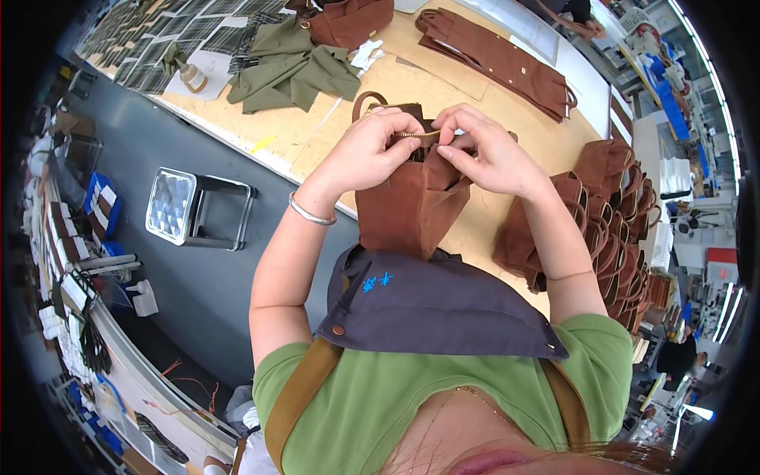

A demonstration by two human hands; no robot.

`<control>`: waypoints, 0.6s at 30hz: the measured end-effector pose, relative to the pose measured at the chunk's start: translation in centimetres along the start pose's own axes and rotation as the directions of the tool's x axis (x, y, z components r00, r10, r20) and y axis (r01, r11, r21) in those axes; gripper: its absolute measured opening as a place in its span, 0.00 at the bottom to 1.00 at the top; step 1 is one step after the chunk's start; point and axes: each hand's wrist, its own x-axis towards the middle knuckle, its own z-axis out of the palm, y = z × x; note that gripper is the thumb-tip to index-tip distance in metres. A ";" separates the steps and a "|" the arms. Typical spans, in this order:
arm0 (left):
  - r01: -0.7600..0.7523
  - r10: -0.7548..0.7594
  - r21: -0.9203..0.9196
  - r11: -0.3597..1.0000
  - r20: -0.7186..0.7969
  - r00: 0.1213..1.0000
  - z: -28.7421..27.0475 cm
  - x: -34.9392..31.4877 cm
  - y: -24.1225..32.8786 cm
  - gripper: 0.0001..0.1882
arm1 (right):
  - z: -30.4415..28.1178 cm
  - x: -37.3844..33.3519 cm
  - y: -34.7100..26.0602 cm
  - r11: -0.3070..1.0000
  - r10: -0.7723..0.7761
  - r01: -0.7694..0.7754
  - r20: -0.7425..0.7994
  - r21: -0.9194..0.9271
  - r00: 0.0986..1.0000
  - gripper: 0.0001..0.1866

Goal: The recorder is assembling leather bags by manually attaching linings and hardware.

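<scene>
A reddish-brown handbag (404, 206) stands upright at the table edge, close against my dark apron. Along its opening runs a brass-toothed zipper (419, 135), bowed upward between my hands. My left hand (378, 149) is closed, thumb and fingers pinching the zipper's left end. From the other side my right hand (484, 152) pinches the zipper's right part at the bag's rim. One brown handle (366, 103) loops up behind my left hand. The inside of the bag is mostly hidden by my fingers.
Several similar brown bags (606, 229) are heaped at the right. Flat brown bag pieces (499, 63) lie at the far side. Olive fabric (297, 75) and a small bottle (192, 77) rest on the table (317, 150) at far left. A stool (198, 207) stands on the floor, left.
</scene>
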 end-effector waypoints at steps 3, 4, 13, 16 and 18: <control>-0.128 0.137 0.163 0.978 -0.044 0.990 -0.2 0.2 0.7 0.04 | -0.1 0.1 0.0 1.000 -0.010 0.010 -0.008 0.005 1.000 0.06; -0.136 0.145 0.161 0.977 -0.044 0.988 -0.1 0.3 0.8 0.04 | -0.2 0.0 -0.2 1.000 0.007 -0.007 -0.010 -0.008 1.000 0.06; -0.194 0.202 0.224 0.955 -0.016 0.979 -0.4 0.7 1.1 0.04 | 0.0 0.2 0.4 0.999 0.012 -0.008 -0.068 0.049 0.998 0.06; -0.205 0.214 0.229 0.952 -0.013 0.977 -0.5 0.7 1.1 0.04 | 0.0 0.3 0.3 0.999 0.022 -0.019 -0.066 0.048 0.998 0.07; -0.218 0.227 0.244 0.945 -0.011 0.974 -0.5 0.7 1.0 0.04 | 0.1 0.4 0.3 0.999 0.022 -0.020 -0.066 0.036 0.998 0.07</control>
